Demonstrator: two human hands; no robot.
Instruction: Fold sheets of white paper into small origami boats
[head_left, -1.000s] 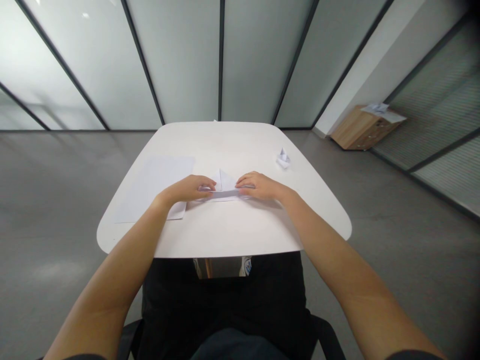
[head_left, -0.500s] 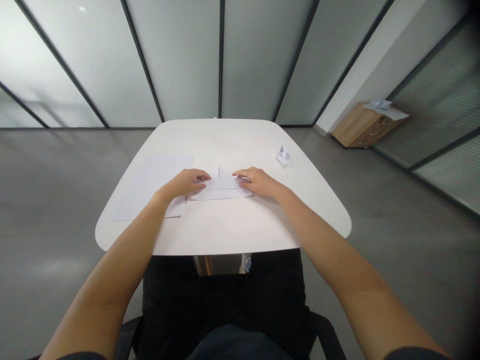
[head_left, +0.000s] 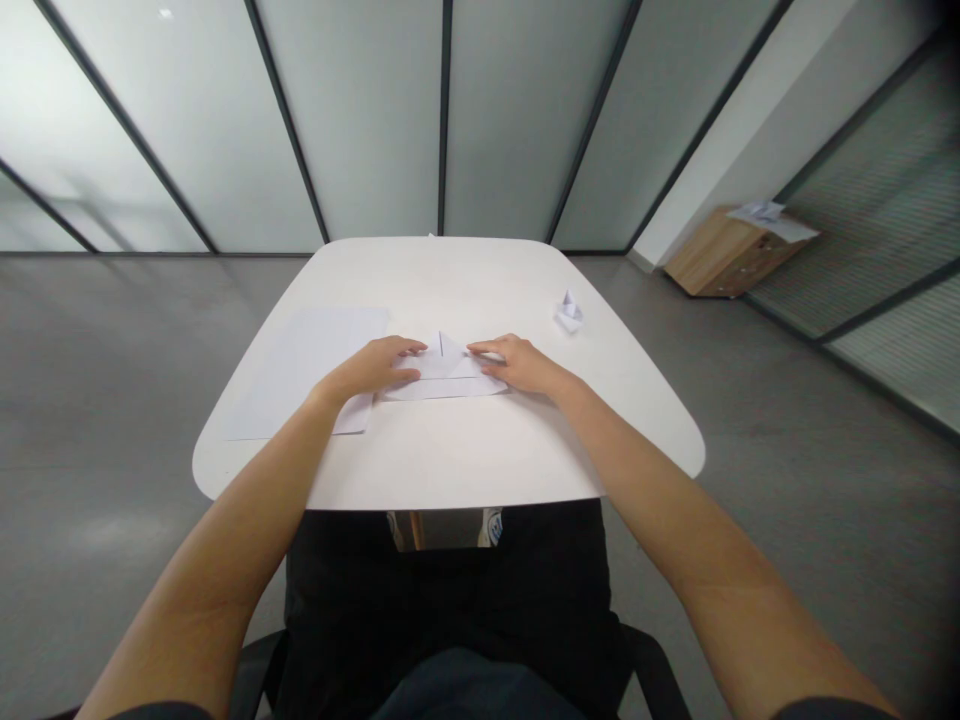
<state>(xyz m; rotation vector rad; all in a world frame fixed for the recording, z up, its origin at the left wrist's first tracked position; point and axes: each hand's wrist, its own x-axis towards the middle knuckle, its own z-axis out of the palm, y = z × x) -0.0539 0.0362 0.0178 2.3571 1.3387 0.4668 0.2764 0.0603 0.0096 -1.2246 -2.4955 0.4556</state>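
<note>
Right on the white table (head_left: 450, 450), left hand (head_left: 371, 367) and right hand (head_left: 517, 365) press down open-fingered, no pinch, on the folded white paper (head_left: 442, 368)!

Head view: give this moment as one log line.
left hand: on folded paper | right hand: on it | paper boat: apart

No words, numbers or brand names can be read anywhere in this view. The only possible marking is a small white patch with blue marks (head_left: 491, 527), just below the near edge of the counter (head_left: 450, 470), and it is too small and blurred to make out. The folded white paper (head_left: 450, 388), the plain white sheet (head_left: 300, 370) and the small paper boat (head_left: 570, 312) on the counter show no legible print.
</note>
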